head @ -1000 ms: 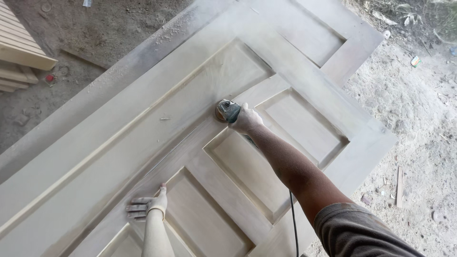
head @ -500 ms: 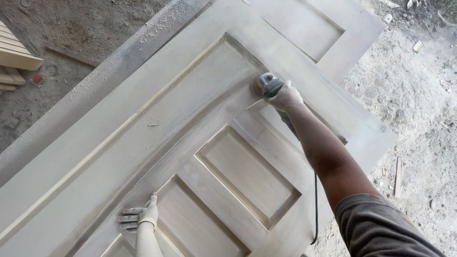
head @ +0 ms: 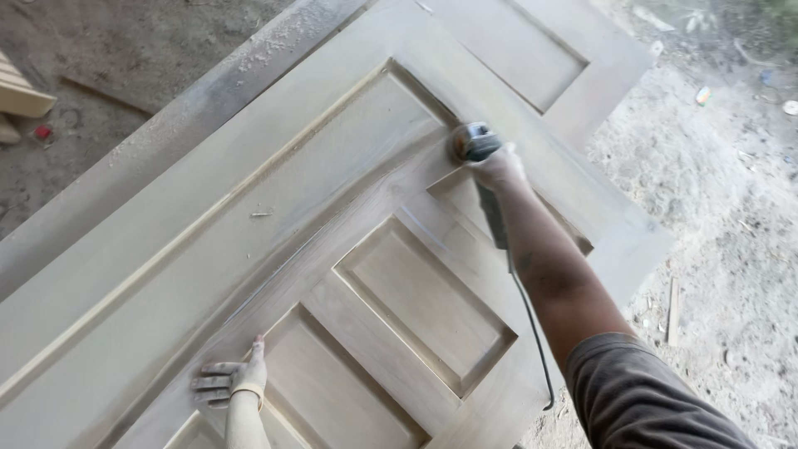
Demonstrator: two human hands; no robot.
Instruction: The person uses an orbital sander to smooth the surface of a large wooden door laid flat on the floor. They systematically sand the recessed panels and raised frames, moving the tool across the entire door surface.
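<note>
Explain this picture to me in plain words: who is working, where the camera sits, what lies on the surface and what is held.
There is no machine arm here, only a person working with bare hands. The one view comes from a camera worn on that person's head, looking down. A large pale wooden panelled door lies flat, dusted with sawdust, over sandy ground. The right hand grips a corded power sander pressed on the door near the corner of a recessed panel; its cable trails back beside the arm. The left hand lies flat on the door, fingers spread. A second door lies further off.
</note>
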